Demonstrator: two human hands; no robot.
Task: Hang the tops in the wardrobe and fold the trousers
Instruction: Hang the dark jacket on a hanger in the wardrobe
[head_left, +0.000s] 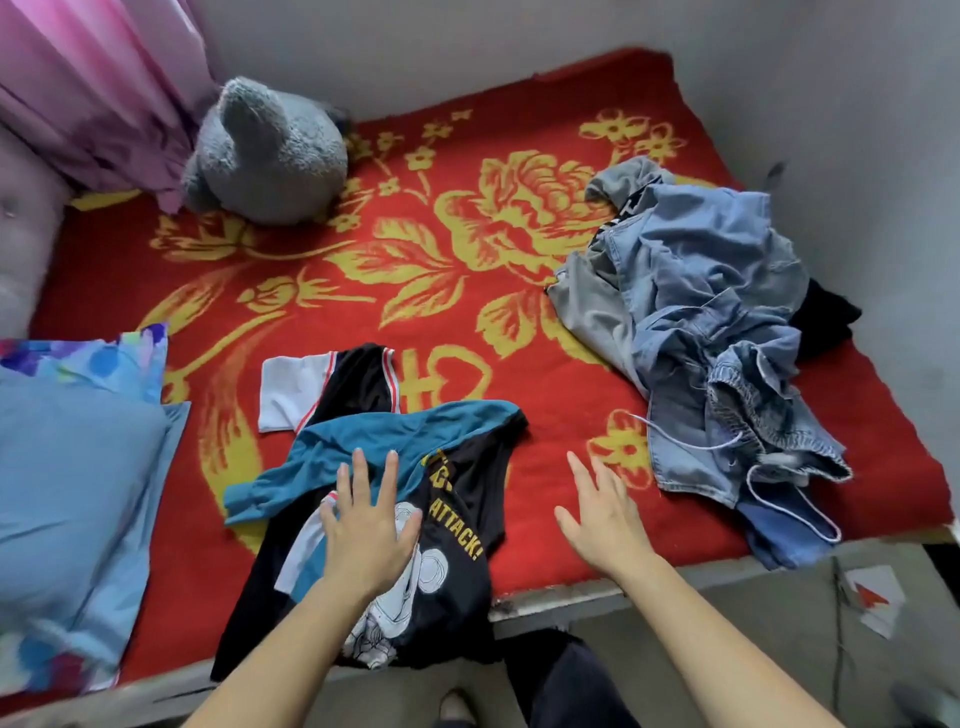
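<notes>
Leftmost, a blue pillow (72, 467) is cut off by the frame edge, well to the left of the black top (457, 561), which is taken here as the landmark. Behind and left of that top, a grey plush toy (265, 156) is seen with its face turned away, beside a pink curtain (88, 88). The left hand (363, 530) is laid flat on the black top, fingers (358, 478) spread and released, nothing grasped; part of the white cartoon print is hidden under it. A teal garment (374, 441) is draped across the black top's far end, and a white-sleeved piece (296, 389) is partly buried beneath both. On the black top, yellow lettering reads "ATTACK!"; the word above it is folded and cannot be made out. Its near hem hangs over the edge of the bed (467, 234), which is covered in red with gold flowers. Just right of the top, the right hand (597, 514) is held open, palm down, empty. Farther right, a heap of denim trousers (727, 332) is piled with a white drawstring trailing; separate garments in it cannot be told apart.
</notes>
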